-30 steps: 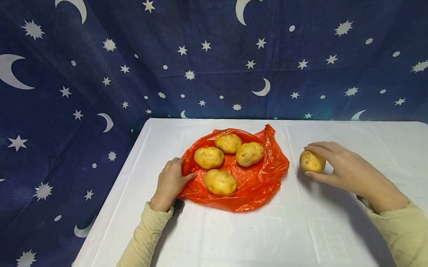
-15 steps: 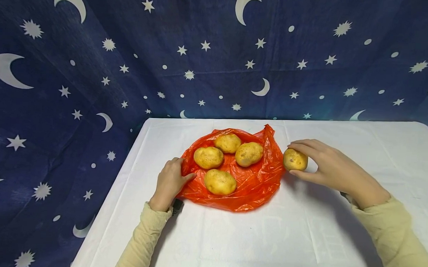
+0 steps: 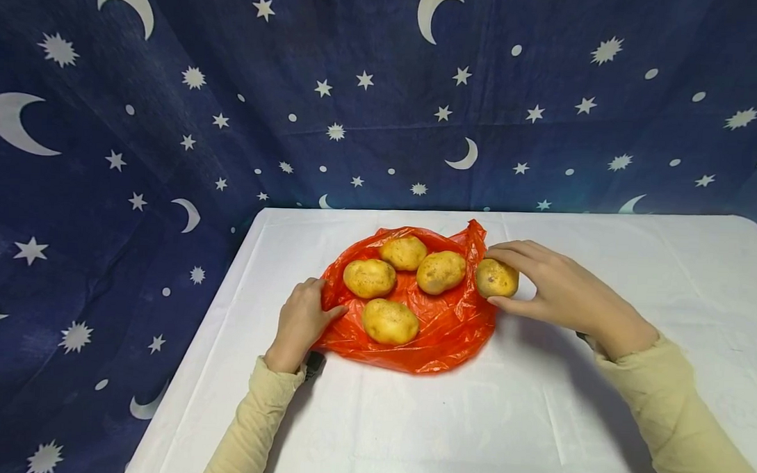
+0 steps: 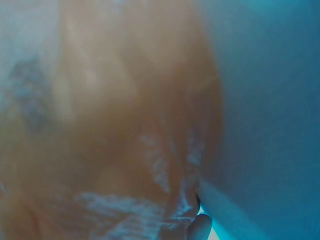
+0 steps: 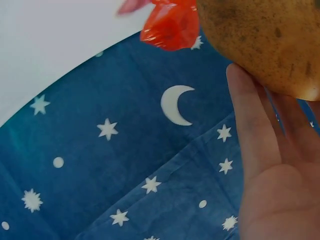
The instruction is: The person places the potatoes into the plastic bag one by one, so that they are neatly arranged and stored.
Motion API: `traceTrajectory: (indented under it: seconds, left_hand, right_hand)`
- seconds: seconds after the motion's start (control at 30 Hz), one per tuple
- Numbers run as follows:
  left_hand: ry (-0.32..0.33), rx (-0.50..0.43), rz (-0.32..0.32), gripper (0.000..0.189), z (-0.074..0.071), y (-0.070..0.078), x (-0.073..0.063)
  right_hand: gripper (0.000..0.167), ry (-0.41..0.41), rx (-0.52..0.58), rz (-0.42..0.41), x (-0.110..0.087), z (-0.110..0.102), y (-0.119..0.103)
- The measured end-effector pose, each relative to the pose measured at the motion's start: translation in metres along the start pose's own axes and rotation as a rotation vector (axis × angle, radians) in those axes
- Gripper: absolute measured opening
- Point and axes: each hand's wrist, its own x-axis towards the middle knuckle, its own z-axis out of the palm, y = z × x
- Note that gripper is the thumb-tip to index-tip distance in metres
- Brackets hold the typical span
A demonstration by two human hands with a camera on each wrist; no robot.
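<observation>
In the head view, a red plastic bag (image 3: pixel 434 329) lies spread with its mouth up, and several potatoes (image 3: pixel 391 322) sit in it. My left hand (image 3: pixel 302 324) grips its left rim, thumb on the inner side. My right hand (image 3: pixel 555 288) holds another potato (image 3: pixel 497 278) between thumb and fingers, above the bag's right edge. The right wrist view shows this potato (image 5: pixel 270 42) close up, with fingers (image 5: pixel 252 115) against its underside. Blurred folds fill most of the left wrist view, with a dark fingertip (image 4: pixel 201 227) at the bottom.
A white cloth (image 3: pixel 447 434) covers the table. Behind it and along its left side hangs a dark blue curtain (image 3: pixel 369 153) with moons and stars. A small black device (image 3: pixel 314 365) sits at my left wrist.
My right hand has carried its potato leftward, from right of the bag to over its right edge. The left hand and the potatoes in the bag stay put.
</observation>
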Motion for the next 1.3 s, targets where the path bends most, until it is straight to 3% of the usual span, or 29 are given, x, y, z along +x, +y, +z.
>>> traceTrajectory:
  seconds: [0.27, 0.73, 0.97, 1.3]
  left_hand:
    - [0.005, -0.006, 0.004, 0.056, 0.0, 0.0, 0.0]
    - [0.013, -0.006, 0.008, 0.056, -0.001, -0.001, -0.001]
    - [0.013, -0.009, 0.009, 0.055, -0.001, 0.0, 0.0]
    - [0.016, -0.011, 0.013, 0.056, 0.0, -0.001, -0.001]
  right_hand:
    - [0.064, -0.058, 0.049, 0.009, 0.014, 0.005, -0.013]
    - [0.059, -0.107, 0.156, -0.106, 0.031, 0.026, -0.026]
    - [0.059, -0.161, 0.179, -0.111, 0.037, 0.037, -0.034]
    - [0.058, -0.156, 0.185, -0.133, 0.041, 0.047, -0.039]
